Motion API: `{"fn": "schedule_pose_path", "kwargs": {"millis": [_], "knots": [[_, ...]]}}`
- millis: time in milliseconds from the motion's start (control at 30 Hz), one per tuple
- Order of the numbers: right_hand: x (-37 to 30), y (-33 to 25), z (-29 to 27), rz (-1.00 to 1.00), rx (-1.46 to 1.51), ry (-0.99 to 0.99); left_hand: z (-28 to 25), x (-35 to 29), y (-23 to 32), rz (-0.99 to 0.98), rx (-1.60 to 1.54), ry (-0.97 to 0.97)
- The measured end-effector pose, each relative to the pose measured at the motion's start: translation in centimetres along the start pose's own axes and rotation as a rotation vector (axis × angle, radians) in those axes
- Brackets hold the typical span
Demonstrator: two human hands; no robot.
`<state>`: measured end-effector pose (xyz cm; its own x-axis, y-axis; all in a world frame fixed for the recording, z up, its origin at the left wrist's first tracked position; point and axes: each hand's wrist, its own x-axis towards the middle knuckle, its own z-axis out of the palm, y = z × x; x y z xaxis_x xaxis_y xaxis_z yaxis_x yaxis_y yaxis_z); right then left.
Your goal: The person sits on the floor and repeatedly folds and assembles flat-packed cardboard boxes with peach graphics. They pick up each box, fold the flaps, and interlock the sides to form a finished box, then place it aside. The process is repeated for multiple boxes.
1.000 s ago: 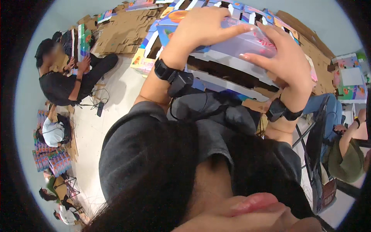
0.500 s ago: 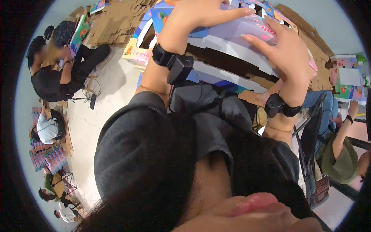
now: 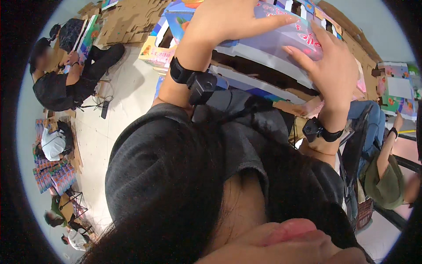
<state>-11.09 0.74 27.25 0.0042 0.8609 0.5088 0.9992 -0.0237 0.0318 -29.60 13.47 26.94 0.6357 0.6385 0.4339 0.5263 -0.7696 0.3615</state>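
A purple printed cardboard panel [image 3: 268,42] with pink lettering lies in front of me at the top of the view. My left hand [image 3: 226,20] rests over its left part, thumb stretched out along the surface; its other fingertips run partly out of the picture. On the right side my right hand [image 3: 332,64] lies with thumb and fingers spread against the panel. Neither hand is wrapped around anything. Below the panel's near edge, a long dark gap shows above a pale cardboard strip [image 3: 239,72]. A blue printed flap [image 3: 176,24] stands beside my left wrist.
Flattened brown cardboard [image 3: 132,22] is piled at the far left, with more brown cardboard [image 3: 365,75] at the right. A person in black [image 3: 55,88] sits at left handling a printed panel. Another person in green [image 3: 384,180] reaches toward a printed sheet [image 3: 398,86] at right.
My right hand has shifted slightly right and down, my left hand a little to the left. More of the panel's lettering shows. The person at left has lowered their printed panel.
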Motion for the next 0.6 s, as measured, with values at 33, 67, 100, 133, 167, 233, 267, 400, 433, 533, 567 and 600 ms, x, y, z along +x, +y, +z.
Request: {"fn": "schedule_pose_path", "kwargs": {"millis": [33,67,100,133,167,233,267,400,433,533,567,600], "knots": [[0.3,0.0,0.4,-0.119,0.013,0.189,0.0,0.0,0.0,-0.003,0.009,-0.006],[0.3,0.3,0.6,-0.163,0.058,0.355,0.0,0.1,0.1,-0.006,0.02,-0.01],[-0.3,0.9,0.1,-0.309,0.012,0.433,-0.1,0.2,0.1,-0.014,-0.012,-0.022],[-1.2,1.8,-0.9,-0.377,-0.003,0.486,-0.2,0.4,0.0,-0.021,-0.043,-0.034],[-2.1,2.6,-1.6,-0.428,-0.01,0.522,-0.3,0.5,-0.1,-0.029,-0.075,-0.048],[-4.0,4.5,-2.8,-0.426,0.164,0.616,-0.6,0.5,-0.4,-0.048,-0.072,-0.054],[-4.8,5.4,-2.7,-0.379,0.269,0.679,-0.7,0.4,-0.7,-0.056,-0.072,-0.06],[-8.4,9.0,0.3,0.03,0.601,0.501,-1.2,0.2,-1.6,-0.081,-0.041,-0.055],[-9.5,9.8,1.2,0.115,0.625,0.36,-1.3,0.3,-1.8,-0.104,-0.059,-0.07],[-12.9,10.3,5.7,0.427,1.096,0.031,-1.7,0.3,-2.6,-0.15,-0.106,-0.093],[-13.8,10.8,6.5,0.55,1.164,-0.138,-1.7,0.4,-2.8,-0.144,-0.124,-0.091],[-14.3,11.1,7.6,0.538,1.253,-0.091,-1.8,0.4,-2.9,-0.139,-0.141,-0.09]]}}
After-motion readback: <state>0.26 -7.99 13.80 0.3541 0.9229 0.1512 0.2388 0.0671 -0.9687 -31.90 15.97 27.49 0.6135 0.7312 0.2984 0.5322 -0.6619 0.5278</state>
